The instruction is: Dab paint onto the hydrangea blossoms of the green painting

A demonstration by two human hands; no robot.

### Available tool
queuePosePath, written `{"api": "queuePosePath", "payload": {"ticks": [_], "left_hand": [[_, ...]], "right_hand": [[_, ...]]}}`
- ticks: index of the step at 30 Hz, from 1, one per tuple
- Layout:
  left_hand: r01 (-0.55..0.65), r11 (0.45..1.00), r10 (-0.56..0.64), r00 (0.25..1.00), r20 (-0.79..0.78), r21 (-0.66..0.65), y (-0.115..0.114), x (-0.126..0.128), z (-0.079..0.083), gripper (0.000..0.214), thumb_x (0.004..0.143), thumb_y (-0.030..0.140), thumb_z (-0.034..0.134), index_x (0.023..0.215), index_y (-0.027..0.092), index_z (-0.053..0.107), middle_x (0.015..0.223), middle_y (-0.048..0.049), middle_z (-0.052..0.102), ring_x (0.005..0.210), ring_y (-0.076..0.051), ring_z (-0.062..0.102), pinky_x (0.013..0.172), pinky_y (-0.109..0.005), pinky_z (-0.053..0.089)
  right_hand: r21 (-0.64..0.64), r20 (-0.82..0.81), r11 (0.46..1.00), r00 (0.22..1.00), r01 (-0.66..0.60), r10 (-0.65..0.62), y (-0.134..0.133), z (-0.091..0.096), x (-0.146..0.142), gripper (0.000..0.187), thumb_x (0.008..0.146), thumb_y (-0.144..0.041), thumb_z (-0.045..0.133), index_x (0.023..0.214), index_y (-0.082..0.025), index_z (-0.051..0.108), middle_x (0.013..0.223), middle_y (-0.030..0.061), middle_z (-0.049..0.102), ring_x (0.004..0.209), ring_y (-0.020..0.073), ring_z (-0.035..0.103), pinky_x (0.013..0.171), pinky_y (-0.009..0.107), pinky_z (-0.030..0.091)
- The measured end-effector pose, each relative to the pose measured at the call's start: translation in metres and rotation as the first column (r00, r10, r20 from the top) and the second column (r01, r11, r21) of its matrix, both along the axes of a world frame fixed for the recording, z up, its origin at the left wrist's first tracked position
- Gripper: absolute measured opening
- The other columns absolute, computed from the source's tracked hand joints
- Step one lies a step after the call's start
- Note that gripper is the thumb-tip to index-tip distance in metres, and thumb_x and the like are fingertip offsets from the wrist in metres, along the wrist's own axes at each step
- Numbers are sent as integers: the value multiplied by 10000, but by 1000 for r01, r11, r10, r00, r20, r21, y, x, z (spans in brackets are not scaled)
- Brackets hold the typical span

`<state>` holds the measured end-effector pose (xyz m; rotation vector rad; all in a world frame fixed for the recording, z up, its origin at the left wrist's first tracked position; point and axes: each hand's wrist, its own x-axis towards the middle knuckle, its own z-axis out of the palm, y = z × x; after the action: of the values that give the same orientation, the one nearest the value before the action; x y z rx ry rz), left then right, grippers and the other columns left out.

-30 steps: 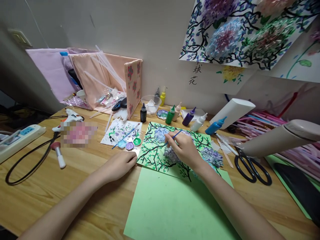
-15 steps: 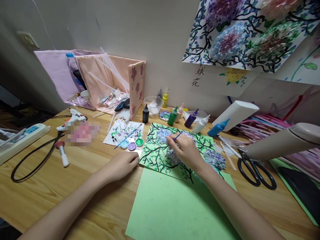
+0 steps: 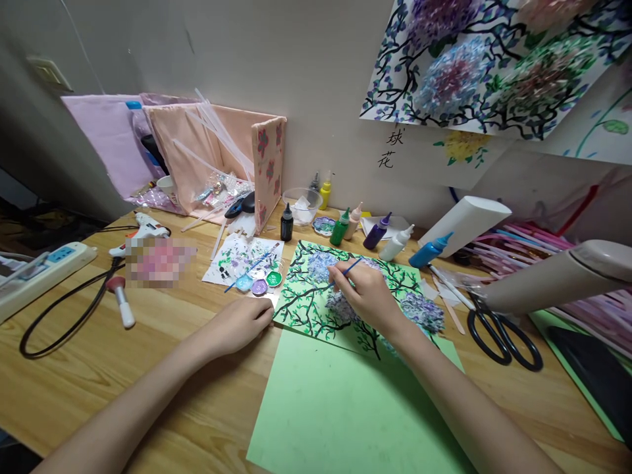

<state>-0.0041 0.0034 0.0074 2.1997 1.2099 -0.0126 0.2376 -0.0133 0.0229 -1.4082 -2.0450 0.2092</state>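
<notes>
My right hand (image 3: pixel 368 295) pinches a thin blue paintbrush (image 3: pixel 349 268), its tip down on a green painting (image 3: pixel 306 303) of black branches and purple-blue flower clusters. My left hand (image 3: pixel 241 324) rests on the wooden table with fingers curled, its fingertips pressing the painting's lower left corner. A blank green sheet (image 3: pixel 340 408) lies under the painting, nearer to me. Just left of the painting sit small paint caps (image 3: pixel 257 284) of blue, purple and green, and a paint-spotted paper (image 3: pixel 241 255) with another brush across it.
Paint bottles (image 3: pixel 378 230) line the wall behind the painting. Black scissors (image 3: pixel 501 336) lie at the right beside a beige lamp arm (image 3: pixel 548 276). At the left are a glue gun (image 3: pixel 141 232), a black cable (image 3: pixel 59 316), a power strip (image 3: pixel 39 271) and a pink fabric box (image 3: pixel 217 158).
Both hands stay in place; the brush hand only shifts slightly over the painting. The view moved a little.
</notes>
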Motion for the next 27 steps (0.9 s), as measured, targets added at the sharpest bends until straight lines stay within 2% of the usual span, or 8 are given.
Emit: {"api": "queuePosePath", "payload": {"ticks": [10, 14, 21, 27], "left_hand": [[-11, 1000, 11, 1000, 20, 8, -1, 0, 0, 317, 878, 349, 302, 694, 181, 499, 751, -30, 584, 685, -158, 499, 618, -250, 339], [-6, 1000, 5, 1000, 13, 24, -1, -1, -1, 326, 877, 350, 297, 679, 179, 492, 743, -29, 580, 674, -153, 495, 603, -251, 329], [-1, 998, 1, 1000, -2, 64, -4, -1, 2, 316, 870, 328, 304, 655, 176, 479, 704, -24, 568, 645, -143, 484, 559, -250, 299], [-5, 997, 5, 1000, 4, 80, -6, -1, 4, 277, 860, 294, 330, 675, 175, 498, 707, -26, 574, 630, -147, 488, 534, -251, 284]], "right_hand": [[-13, 16, 1000, 1000, -4, 5, -1, 2, 0, 366, 922, -326, 354, 603, -193, 475, 592, 13, 526, 594, 141, 498, 597, 267, 346], [9, -80, 999, 996, -34, 34, -6, 8, -5, 317, 923, -304, 359, 675, -193, 523, 647, 15, 577, 652, 146, 521, 645, 267, 370], [-131, -171, 971, 969, -202, 178, -9, 16, -41, 249, 930, -304, 343, 860, -217, 565, 866, 33, 617, 845, 164, 532, 737, 282, 405], [-160, -113, 949, 960, -272, 256, 5, 6, -68, 265, 934, -316, 332, 859, -202, 560, 834, 41, 620, 827, 174, 527, 730, 296, 400]]}}
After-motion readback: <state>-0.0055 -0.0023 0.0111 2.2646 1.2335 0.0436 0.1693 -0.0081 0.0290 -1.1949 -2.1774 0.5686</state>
